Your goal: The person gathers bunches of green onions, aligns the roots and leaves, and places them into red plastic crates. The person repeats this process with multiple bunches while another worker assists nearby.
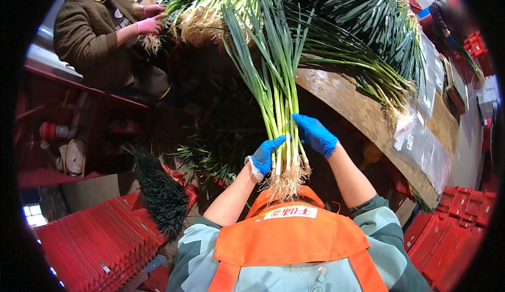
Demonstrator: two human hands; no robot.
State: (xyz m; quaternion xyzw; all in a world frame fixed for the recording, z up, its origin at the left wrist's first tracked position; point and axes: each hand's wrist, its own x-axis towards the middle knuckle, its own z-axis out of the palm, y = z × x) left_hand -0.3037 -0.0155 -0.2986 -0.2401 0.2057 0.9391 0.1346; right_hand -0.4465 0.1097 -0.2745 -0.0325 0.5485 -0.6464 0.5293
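A bunch of long green allium stalks (282, 134), with pale stems and stringy roots, rises in front of my orange apron (292, 240). My left hand (265, 156), in a blue glove, grips the stems just above the roots, its thumb across the front. On the other side, my blue-gloved right hand (315, 134) steadies the stems slightly higher up; some of its fingers are hidden. The leaves fan out towards the worktable (339, 88). A large rooted heap of the same plants (209, 23) lies beyond the bunch.
More stalks (378, 75) lie across the table, beside clear plastic bags (424, 154). A co-worker in pink gloves (150, 25) handles stalks at upper left. Stacked red crates (98, 236) stand at lower left, and further red crates (446, 236) at lower right.
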